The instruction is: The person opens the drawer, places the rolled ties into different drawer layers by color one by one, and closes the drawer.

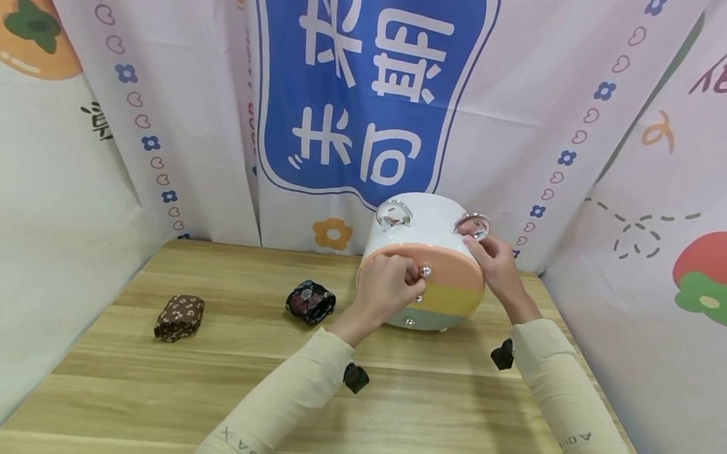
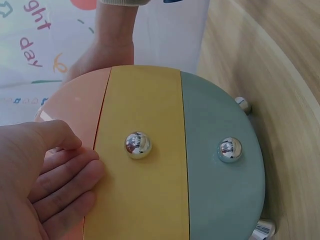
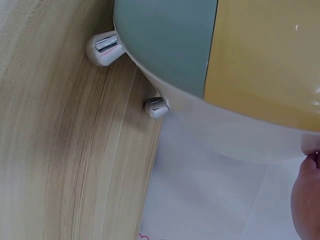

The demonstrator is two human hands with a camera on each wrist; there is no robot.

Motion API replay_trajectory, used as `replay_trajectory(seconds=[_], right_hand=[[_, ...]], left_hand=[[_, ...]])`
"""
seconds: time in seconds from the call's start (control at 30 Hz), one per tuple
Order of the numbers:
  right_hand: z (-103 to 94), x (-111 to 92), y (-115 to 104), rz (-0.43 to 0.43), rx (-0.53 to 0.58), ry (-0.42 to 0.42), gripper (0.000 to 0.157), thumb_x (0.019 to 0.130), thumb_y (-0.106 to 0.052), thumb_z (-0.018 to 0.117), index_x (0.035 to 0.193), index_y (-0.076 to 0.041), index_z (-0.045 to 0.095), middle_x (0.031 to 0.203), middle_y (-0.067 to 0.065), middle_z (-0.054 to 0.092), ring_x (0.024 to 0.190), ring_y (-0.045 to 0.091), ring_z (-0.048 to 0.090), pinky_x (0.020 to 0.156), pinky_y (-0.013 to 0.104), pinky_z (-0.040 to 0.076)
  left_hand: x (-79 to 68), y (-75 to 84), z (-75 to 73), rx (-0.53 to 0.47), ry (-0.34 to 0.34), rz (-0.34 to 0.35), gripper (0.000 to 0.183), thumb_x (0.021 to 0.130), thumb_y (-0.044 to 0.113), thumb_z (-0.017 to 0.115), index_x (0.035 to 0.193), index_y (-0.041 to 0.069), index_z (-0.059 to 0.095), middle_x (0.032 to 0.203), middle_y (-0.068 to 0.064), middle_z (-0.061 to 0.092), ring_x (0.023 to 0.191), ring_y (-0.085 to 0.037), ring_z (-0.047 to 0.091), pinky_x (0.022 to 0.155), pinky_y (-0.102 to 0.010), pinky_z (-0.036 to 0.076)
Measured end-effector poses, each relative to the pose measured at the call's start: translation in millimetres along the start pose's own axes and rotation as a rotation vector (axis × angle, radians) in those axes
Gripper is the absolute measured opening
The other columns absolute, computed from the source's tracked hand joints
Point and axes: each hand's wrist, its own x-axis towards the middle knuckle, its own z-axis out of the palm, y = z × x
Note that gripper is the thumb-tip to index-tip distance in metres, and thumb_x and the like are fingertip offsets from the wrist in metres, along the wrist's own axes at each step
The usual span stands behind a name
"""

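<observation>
Directly before the left hand (image 1: 391,287), which pinches its top knob (image 1: 425,271): drawer box (image 1: 452,277) (right hand (image 1: 499,266) at one silvery ear (image 1: 474,222), grip unclear).

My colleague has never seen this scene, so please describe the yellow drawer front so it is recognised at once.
On the wooden table stands a white, rounded cabinet with two shiny ears. Three drawer fronts are stacked on it, each with a silver knob. The yellow drawer front is the middle one, between the peach front above and the grey-green front below.
</observation>
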Motion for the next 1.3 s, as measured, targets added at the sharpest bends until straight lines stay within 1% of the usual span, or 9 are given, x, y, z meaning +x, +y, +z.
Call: replay_trajectory(seconds=[0.1, 0.27, 0.43, 0.6, 0.77, 0.97, 1.07, 1.2, 1.3], right_hand=[[0.7, 0.5, 0.6, 0.002, 0.011, -0.003, 0.05, 0.106, -0.044, 0.059, 0.139, -0.007, 0.064, 0.122, -0.005, 0.07, 0.105, 0.008, 0.068, 0.087, 0.018, 0.057], [0.7, 1.0, 1.1, -0.012, 0.017, 0.002, 0.048, 0.107, -0.042, 0.059, 0.14, -0.008, 0.065, 0.118, -0.014, 0.069, 0.103, 0.006, 0.068, 0.086, 0.018, 0.057], [-0.3, 0.7, 0.9, -0.019, 0.013, 0.002, 0.049, 0.107, -0.042, 0.059, 0.139, -0.005, 0.064, 0.111, -0.013, 0.072, 0.096, 0.007, 0.069, 0.082, 0.019, 0.058], [-0.1, 0.1, 0.6, -0.026, 0.006, 0.003, 0.049, 0.107, -0.041, 0.059, 0.139, -0.005, 0.064, 0.116, -0.013, 0.07, 0.1, 0.007, 0.068, 0.084, 0.017, 0.057], [0.2, -0.9, 1.2, -0.013, -0.007, 0.003, 0.05, 0.107, -0.042, 0.058, 0.141, -0.006, 0.063, 0.121, -0.009, 0.068, 0.103, 0.007, 0.067, 0.086, 0.016, 0.056], [-0.5, -2.8, 1.2, -0.007, -0.016, -0.003, 0.052, 0.107, -0.044, 0.056, 0.141, -0.005, 0.062, 0.122, 0.0, 0.066, 0.104, 0.008, 0.066, 0.087, 0.015, 0.055], [-0.3, -2.9, 1.1, -0.018, -0.008, -0.006, 0.052, 0.108, -0.044, 0.056, 0.142, -0.005, 0.062, 0.121, -0.002, 0.066, 0.105, 0.009, 0.066, 0.088, 0.015, 0.055], [0.4, -3.2, -0.1, -0.024, -0.001, -0.011, 0.052, 0.108, -0.043, 0.056, 0.144, -0.006, 0.061, 0.12, -0.005, 0.067, 0.105, 0.009, 0.066, 0.088, 0.015, 0.055], [1.0, -3.2, -0.6, -0.016, -0.003, -0.011, 0.053, 0.108, -0.044, 0.056, 0.144, -0.006, 0.061, 0.122, -0.001, 0.067, 0.104, 0.008, 0.066, 0.088, 0.015, 0.055]], left_hand=[[1.6, -0.5, 0.2, 0.019, -0.011, -0.003, 0.016, 0.084, 0.023, 0.08, 0.068, 0.024, 0.076, 0.069, 0.014, 0.075, 0.062, 0.0, 0.065, 0.06, -0.018, 0.048], [4.2, -0.5, -0.1, 0.03, -0.028, -0.001, 0.019, 0.085, 0.023, 0.079, 0.067, 0.024, 0.075, 0.067, 0.015, 0.073, 0.061, 0.001, 0.062, 0.058, -0.018, 0.046], [6.2, -0.9, -0.3, 0.029, -0.033, -0.009, 0.017, 0.084, 0.024, 0.08, 0.067, 0.026, 0.075, 0.067, 0.017, 0.073, 0.063, 0.001, 0.063, 0.059, -0.019, 0.047], [5.4, -2.1, -0.9, 0.015, -0.04, 0.006, 0.014, 0.084, 0.024, 0.08, 0.07, 0.025, 0.077, 0.069, 0.016, 0.074, 0.065, 0.001, 0.065, 0.065, -0.02, 0.05], [-3.0, -7.3, 1.6, -0.043, -0.061, 0.032, 0.007, 0.083, 0.02, 0.08, 0.076, 0.021, 0.079, 0.076, 0.011, 0.079, 0.068, -0.001, 0.072, 0.067, -0.018, 0.053], [-18.5, -15.5, 9.5, -0.111, -0.114, -0.005, 0.012, 0.086, 0.025, 0.083, 0.078, 0.017, 0.079, 0.076, 0.007, 0.079, 0.069, -0.004, 0.073, 0.065, -0.018, 0.054], [-24.7, -19.1, 14.8, -0.105, -0.132, -0.028, 0.013, 0.087, 0.027, 0.084, 0.08, 0.017, 0.08, 0.077, 0.007, 0.08, 0.07, -0.004, 0.074, 0.066, -0.019, 0.055], [-31.8, -21.6, 22.1, -0.071, -0.143, -0.066, 0.009, 0.085, 0.026, 0.083, 0.079, 0.02, 0.081, 0.076, 0.009, 0.079, 0.068, -0.002, 0.072, 0.064, -0.019, 0.053], [-35.9, -21.8, 27.3, -0.058, -0.138, -0.089, 0.007, 0.082, 0.025, 0.083, 0.077, 0.022, 0.08, 0.074, 0.011, 0.078, 0.066, -0.001, 0.069, 0.061, -0.02, 0.051]])
